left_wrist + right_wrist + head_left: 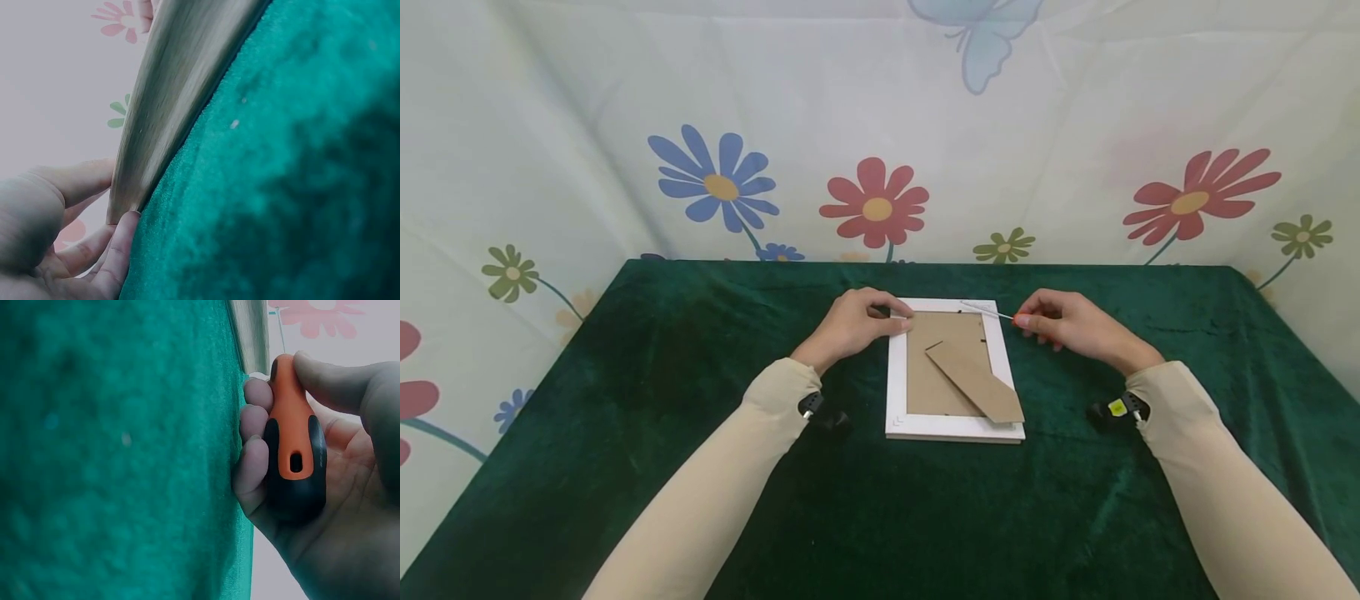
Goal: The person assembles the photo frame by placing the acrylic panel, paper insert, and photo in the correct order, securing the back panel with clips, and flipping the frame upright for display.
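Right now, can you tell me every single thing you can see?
Picture frame: 1, white, lying back-up on the cloth
Backing board: 1, brown, inside the frame
Stand leg: 1, brown, slanting across the frame's back
Screwdriver: 1, orange-and-black handle, at the frame's far right
Cloth: 1, green, under everything
Backdrop: 1, whitish, behind
Flowers: several, red, blue, green, on the backdrop
Butterfly: 1, pale blue, top of the backdrop
Wrist devices: 2, black, one per wrist
Sleeves: 2, cream, on both arms
Left hand: 1, bare, gripping the frame
Right hand: 1, bare, holding the screwdriver
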The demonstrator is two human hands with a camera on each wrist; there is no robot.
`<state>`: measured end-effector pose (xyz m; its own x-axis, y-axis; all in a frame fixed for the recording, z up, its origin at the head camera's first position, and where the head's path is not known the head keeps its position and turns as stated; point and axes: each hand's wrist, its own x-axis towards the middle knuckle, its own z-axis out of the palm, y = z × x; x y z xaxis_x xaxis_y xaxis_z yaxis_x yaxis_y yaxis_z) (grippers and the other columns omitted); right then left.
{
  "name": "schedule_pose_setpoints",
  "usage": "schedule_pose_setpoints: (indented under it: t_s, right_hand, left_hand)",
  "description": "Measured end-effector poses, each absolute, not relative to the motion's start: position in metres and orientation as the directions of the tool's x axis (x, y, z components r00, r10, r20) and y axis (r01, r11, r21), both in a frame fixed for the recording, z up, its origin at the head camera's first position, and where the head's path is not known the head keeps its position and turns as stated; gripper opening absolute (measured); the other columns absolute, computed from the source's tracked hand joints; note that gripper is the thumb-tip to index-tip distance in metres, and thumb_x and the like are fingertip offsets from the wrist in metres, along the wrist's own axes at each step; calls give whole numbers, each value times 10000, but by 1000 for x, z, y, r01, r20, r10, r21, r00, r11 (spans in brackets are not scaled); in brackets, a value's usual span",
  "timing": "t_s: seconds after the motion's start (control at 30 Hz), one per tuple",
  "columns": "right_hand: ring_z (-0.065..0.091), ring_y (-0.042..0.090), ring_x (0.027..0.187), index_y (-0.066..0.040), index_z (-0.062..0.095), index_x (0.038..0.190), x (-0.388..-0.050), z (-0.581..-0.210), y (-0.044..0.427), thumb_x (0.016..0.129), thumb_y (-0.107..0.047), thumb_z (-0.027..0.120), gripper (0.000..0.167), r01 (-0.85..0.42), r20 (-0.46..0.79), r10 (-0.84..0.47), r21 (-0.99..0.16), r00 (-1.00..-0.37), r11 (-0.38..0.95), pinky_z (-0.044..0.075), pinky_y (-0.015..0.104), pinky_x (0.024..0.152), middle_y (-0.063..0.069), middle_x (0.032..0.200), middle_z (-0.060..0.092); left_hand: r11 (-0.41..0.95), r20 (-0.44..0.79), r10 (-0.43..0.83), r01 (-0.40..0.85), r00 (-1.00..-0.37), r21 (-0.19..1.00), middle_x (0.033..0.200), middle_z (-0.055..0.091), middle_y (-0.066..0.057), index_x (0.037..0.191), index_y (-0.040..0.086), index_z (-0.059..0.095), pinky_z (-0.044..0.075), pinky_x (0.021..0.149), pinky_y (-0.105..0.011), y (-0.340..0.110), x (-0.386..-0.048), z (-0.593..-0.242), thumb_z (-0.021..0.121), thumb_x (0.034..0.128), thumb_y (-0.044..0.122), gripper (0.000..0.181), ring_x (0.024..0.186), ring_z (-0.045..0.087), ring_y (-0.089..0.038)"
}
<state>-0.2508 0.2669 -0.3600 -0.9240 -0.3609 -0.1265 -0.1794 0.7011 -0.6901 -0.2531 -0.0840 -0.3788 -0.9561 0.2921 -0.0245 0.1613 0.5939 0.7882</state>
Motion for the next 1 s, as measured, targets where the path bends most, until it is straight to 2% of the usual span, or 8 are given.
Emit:
schedule_pose_setpoints:
  t_s: [0.2,0.43,1.0]
  right_hand:
    - [608,294,928,-59,661,1229,-251,-361,267,1098,-295,625,273,-159,-147,-356,-696,-923,700,544,346,764,117,1066,687]
    - [601,295,938,-56,646,1223,-251,-361,267,1113,-256,587,236,-148,-168,-362,-698,-917,701,530,343,769,123,1103,690]
    - [601,289,945,-75,661,1231,-250,-359,267,1106,-300,606,263,-162,-158,-376,-704,-913,691,526,351,770,115,1101,686]
  left_hand:
    - [592,-23,298,166,-954,789,1393,615,-48,1238,219,797,573,959,-465,-84,-254,-379,788,985,320,273,1095,628,-255]
    - [589,-22,301,168,-953,790,1389,615,-49,1240,218,795,571,964,-473,-85,-253,-379,789,985,320,275,1096,634,-257]
    - [592,-14,306,179,-952,786,1381,620,-48,1245,214,794,572,960,-462,-85,-253,-379,780,994,313,270,1090,635,-252]
